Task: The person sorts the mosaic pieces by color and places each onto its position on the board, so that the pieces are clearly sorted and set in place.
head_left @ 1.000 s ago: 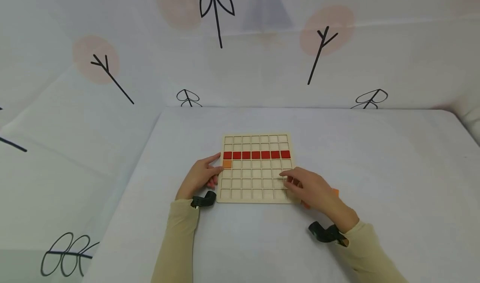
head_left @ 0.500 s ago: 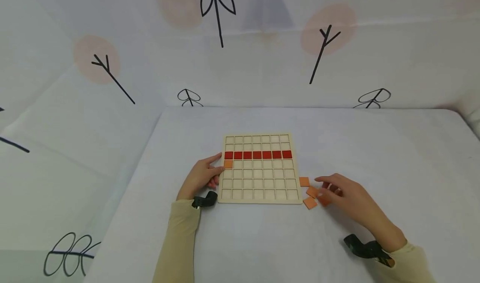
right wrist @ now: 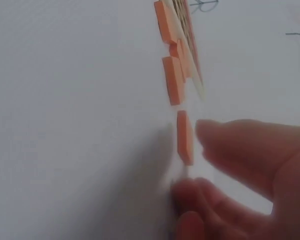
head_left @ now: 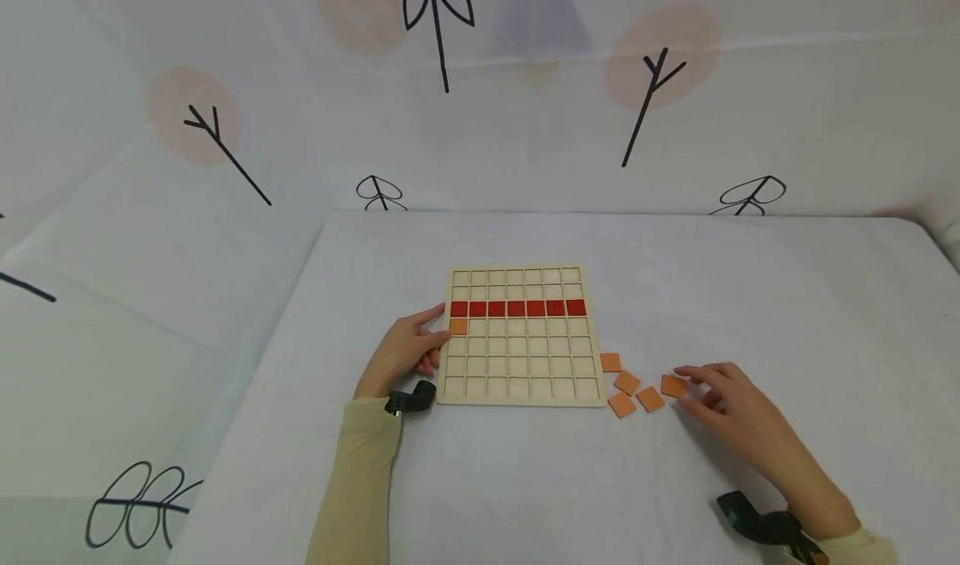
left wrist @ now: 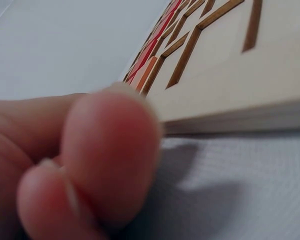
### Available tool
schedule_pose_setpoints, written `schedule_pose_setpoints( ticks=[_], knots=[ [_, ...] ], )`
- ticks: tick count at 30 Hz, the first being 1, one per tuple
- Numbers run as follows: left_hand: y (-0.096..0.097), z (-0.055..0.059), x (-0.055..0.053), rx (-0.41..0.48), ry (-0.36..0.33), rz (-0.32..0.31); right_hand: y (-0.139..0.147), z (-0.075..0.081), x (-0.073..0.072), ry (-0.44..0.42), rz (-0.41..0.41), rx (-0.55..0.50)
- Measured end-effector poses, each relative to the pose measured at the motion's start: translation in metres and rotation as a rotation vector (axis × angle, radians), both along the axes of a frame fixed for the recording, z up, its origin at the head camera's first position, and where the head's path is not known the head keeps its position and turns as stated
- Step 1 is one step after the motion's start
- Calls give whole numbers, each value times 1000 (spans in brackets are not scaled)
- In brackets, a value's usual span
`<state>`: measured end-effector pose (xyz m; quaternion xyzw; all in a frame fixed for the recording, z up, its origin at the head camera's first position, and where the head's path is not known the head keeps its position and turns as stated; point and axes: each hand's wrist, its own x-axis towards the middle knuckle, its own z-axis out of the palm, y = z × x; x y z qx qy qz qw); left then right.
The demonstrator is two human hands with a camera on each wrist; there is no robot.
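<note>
A pale wooden grid board [head_left: 517, 392] lies on the table with a row of red square tiles [head_left: 517, 308] across it. Below that row's left end, one orange tile [head_left: 458, 327] fills a cell. My left hand [head_left: 405, 350] rests at the board's left edge, index finger and thumb touching the side; its fingertips [left wrist: 110, 145] loom large in the left wrist view. My right hand [head_left: 738, 402] is at the rightmost loose orange tile [head_left: 672, 386], thumb and fingers spread around it. In the right wrist view that orange tile [right wrist: 184, 137] shows a gap to the upper finger.
Several loose orange tiles [head_left: 650, 398] lie scattered off the board's lower right corner, one of them [head_left: 611, 362] against its right edge. A white cloth covers the table [head_left: 787, 290], and a patterned cloth [head_left: 525, 132] hangs behind it.
My right hand has moved right and down, from over the board, past the loose tiles, to the rightmost one. Loose tiles it covered now show. The left hand stays at the board's edge.
</note>
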<state>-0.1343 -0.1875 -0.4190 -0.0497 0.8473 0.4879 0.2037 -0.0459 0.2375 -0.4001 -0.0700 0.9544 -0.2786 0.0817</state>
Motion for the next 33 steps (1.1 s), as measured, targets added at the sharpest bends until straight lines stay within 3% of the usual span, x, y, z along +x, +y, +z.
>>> schedule_pose_setpoints(
  ticks=[9,21,33],
  knots=[
    [-1,0,1,-3,-7,8,-6,-3,3,-61,-48,37],
    [-1,-1,-1,2,-14,9,-14,-9,6,77,-80,43],
    [-1,-1,-1,6,-17,4,-15,-7,1,3,-80,23]
  ],
)
